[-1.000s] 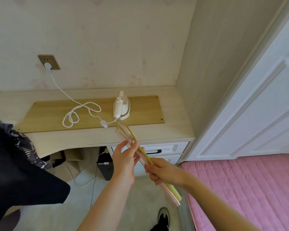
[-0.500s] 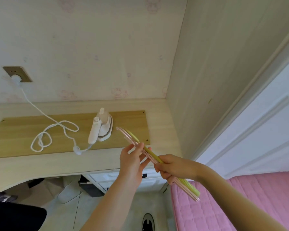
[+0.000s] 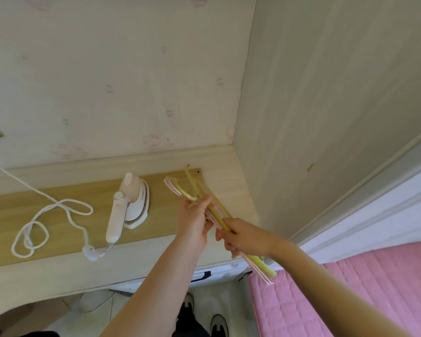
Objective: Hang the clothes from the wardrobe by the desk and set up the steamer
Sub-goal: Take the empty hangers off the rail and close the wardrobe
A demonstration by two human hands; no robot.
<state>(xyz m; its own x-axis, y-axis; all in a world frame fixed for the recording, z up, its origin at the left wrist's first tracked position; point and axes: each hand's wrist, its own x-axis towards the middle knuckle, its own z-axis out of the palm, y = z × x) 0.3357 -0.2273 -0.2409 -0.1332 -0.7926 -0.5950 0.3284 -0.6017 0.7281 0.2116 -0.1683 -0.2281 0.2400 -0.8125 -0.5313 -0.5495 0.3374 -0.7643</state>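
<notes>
Left hand: my left hand (image 3: 195, 221) is raised over the desk, fingers and thumb pinching the upper part of the bundle of thin pink and yellow plastic clothes hangers (image 3: 216, 218), just below their hooks.
Right hand: my right hand (image 3: 243, 237) is curled round the same bundle lower down, gripping it near the middle; the two hands are just beside each other.
Hangers: the bundle runs slantwise from upper left to lower right, the pink hooks and one yellow hook fanning out above my left fingers, the ribbed yellow end sticking out past my right wrist (how many hangers are in it I cannot tell).
Steamer: the white handheld garment steamer (image 3: 128, 209) stands on the light wooden board (image 3: 15, 205), left of my left hand and apart from it, its handle slanting down toward me.
Cord: its white power cord (image 3: 38, 223) lies in loose loops on the board and runs up to the left edge of the view.
Desk: the pale cream desk (image 3: 46, 276) carries the board and meets the patterned wall (image 3: 107, 69) behind.
Wardrobe: the pale wood-grain wardrobe side (image 3: 326, 105) rises at my right.
Bed: a pink quilted bed cover (image 3: 362, 288) lies below my right forearm.
</notes>
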